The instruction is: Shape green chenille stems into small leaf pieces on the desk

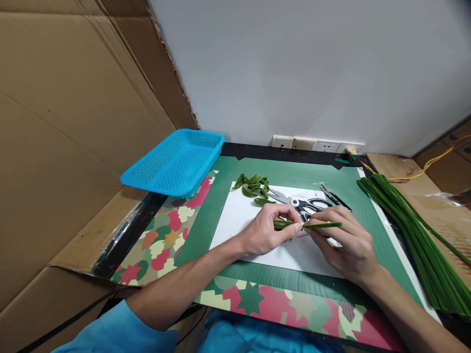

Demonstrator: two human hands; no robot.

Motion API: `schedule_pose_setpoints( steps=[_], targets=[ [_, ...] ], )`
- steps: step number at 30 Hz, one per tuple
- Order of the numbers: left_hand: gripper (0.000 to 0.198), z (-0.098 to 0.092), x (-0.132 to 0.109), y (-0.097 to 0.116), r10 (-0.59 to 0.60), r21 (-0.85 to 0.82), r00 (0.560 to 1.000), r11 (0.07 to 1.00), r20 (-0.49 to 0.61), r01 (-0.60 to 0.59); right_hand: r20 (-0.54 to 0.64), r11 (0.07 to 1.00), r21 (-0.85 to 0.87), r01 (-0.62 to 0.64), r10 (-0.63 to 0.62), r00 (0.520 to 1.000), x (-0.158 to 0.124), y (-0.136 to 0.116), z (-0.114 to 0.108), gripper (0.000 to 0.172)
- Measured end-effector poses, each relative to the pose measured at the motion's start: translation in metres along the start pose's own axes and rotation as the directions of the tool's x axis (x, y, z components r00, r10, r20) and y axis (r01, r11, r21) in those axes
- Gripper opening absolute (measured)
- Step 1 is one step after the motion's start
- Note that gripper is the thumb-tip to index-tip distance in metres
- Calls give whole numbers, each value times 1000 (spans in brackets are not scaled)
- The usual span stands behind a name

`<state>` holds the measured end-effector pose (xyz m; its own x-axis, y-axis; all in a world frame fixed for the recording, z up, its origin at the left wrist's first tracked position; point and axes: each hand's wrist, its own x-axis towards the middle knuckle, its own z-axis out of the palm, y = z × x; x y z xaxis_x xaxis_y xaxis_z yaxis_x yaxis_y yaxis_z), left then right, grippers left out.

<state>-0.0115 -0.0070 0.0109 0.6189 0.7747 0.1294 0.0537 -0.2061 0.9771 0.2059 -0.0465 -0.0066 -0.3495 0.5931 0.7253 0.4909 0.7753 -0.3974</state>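
Note:
A fuzzy green pipe cleaner (324, 225) is held above a white sheet of paper (230, 225). My left hand (267, 230) pinches it between thumb and fingers, with a doubled or looped part showing inside the grip. Close by, my right hand (348, 242) has its fingers closed at the pipe cleaner near the middle, and a straight length sticks out over those fingers. Behind the hands lie scissors (283, 197) with black and white handles, partly hidden by them. Several bent green pipe cleaner pieces (253, 182) are heaped on the far left of the paper.
A blue perforated basket (176, 166) stands at the back left. Slim black-handled pliers (336, 197) lie behind my right hand. A bundle of long green pipe cleaners (415, 245) rests along the right edge. Wall sockets (327, 146) and yellow wires (430, 169) are at the back.

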Motion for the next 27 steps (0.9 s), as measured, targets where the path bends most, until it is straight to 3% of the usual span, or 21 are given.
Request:
schedule_pose_setpoints(
  steps=[3,5,7,10,12,13,14,16,17,19,20,21,22,24,27],
  targets=[
    [14,4,-2,0,64,69,996,996,-54,-61,19,956,147,-255,255,967,3,-8,1,12],
    [12,6,-3,-2,151,164,985,977,-81,-136,99,834,275,-478,470,877,3,-10,3,8],
    [10,7,-3,-5,283,301,956,921,-82,-247,221,633,417,-653,626,748,2,-10,5,17],
    [10,8,-3,-11,461,465,887,782,14,-414,418,277,579,-767,707,570,3,-5,7,31],
    [13,7,-3,-15,521,515,848,703,96,-490,533,101,604,-791,686,494,4,-2,6,37],
    [13,7,-3,-16,526,520,843,691,113,-501,572,66,594,-802,666,479,5,-2,5,37],
    [13,7,-3,-16,512,511,853,708,104,-487,587,79,581,-810,649,484,6,-1,3,35],
    [9,7,-3,-13,419,436,908,813,21,-386,526,255,541,-801,641,559,7,-2,-2,28],
    [7,6,-3,-11,347,375,937,873,-30,-311,444,407,499,-765,638,629,7,-2,-4,24],
    [9,6,-1,-6,201,247,974,954,-106,-170,167,764,296,-574,550,818,5,-2,-8,13],
    [11,5,0,-3,146,193,981,974,-125,-120,51,900,145,-411,408,912,2,-2,-9,7],
    [12,5,1,-1,108,150,985,985,-136,-87,-22,974,10,-226,226,974,0,-1,-10,11],
    [14,4,2,1,81,116,987,991,-139,-65,-37,993,-90,-73,70,997,-2,0,-10,19],
    [14,4,2,2,53,67,990,997,-129,-45,-39,977,-189,96,-105,994,-5,3,-9,31],
    [14,5,2,1,41,35,995,999,-93,-38,2,965,-199,171,-174,985,-6,7,-8,41]
  ],
)
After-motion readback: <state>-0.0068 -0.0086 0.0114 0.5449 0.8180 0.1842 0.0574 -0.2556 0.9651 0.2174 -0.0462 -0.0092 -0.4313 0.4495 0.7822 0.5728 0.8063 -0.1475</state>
